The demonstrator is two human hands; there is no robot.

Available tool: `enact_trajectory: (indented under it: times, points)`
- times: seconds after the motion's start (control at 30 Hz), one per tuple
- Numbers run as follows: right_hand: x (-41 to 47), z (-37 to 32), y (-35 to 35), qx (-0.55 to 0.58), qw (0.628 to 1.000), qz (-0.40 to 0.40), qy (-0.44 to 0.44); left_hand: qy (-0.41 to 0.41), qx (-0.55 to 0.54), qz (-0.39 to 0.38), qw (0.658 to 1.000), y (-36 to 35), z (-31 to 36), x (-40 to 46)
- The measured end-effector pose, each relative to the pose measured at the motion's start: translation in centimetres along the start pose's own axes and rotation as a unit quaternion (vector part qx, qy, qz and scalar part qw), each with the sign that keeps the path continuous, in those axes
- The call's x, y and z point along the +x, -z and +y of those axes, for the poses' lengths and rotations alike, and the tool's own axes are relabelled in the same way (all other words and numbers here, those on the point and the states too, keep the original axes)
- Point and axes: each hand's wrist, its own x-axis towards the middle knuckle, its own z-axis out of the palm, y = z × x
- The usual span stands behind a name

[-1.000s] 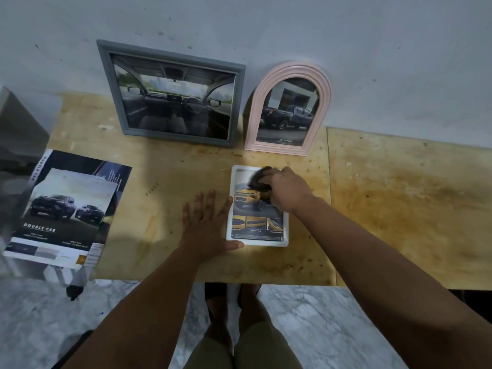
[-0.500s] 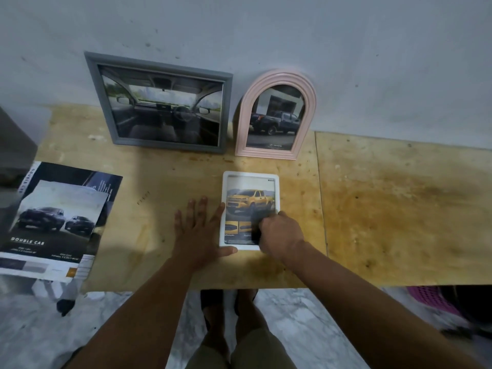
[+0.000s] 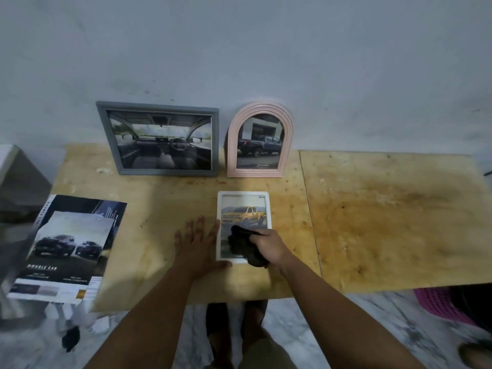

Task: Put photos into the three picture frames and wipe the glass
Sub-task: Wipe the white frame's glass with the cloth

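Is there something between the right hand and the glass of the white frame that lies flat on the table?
Only the dark cloth that the right hand grips. It lies on the lower part of the white frame. The left hand rests flat beside the frame's left edge, not over the glass.

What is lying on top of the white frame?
A dark cloth, gripped by the right hand, lies on the white frame. It covers the photo's lower part; the yellow truck shows above.
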Motion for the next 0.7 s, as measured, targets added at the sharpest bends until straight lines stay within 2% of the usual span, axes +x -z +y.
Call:
enact_trajectory:
  times: [0.07,0.13,0.27,0.37,0.4,0.5,0.6,0.63,0.7]
  points:
    - [-0.4,1.2,4.3,0.132,0.989,0.058,-0.039,0.008,0.009,-0.02,1.0,0.8,0.5,0.0]
    - [-0.4,2.8,8.1,0.205,0.973,0.09,-0.059,0.017,-0.001,-0.019,1.0,1.5,0.9,0.0]
    - [0.2,5.1,13.4,0.16,0.975,0.133,-0.075,0.034,-0.029,0.043,0.998,2.6,1.6,0.3]
    - [1.0,6.9,15.5,0.153,0.966,0.192,-0.086,0.054,-0.07,0.053,0.995,3.3,2.9,0.2]
    - [1.2,7.4,15.9,0.118,0.966,0.213,-0.084,0.064,-0.095,0.049,0.992,3.3,3.4,0.1]
    - [1.0,8.6,16.3,-0.104,0.964,0.231,-0.082,0.09,-0.172,0.047,0.98,3.6,4.7,-0.1]
    - [0.3,9.2,16.6,-0.265,0.917,0.27,-0.129,0.123,-0.231,0.05,0.964,3.4,5.2,0.0]
    - [0.1,8.9,16.5,-0.305,0.901,0.286,-0.116,0.133,-0.257,0.057,0.956,3.4,5.4,0.0]
    - [-0.2,7.8,16.2,-0.333,0.889,0.314,0.0,0.143,-0.3,0.092,0.939,4.0,6.0,0.0]
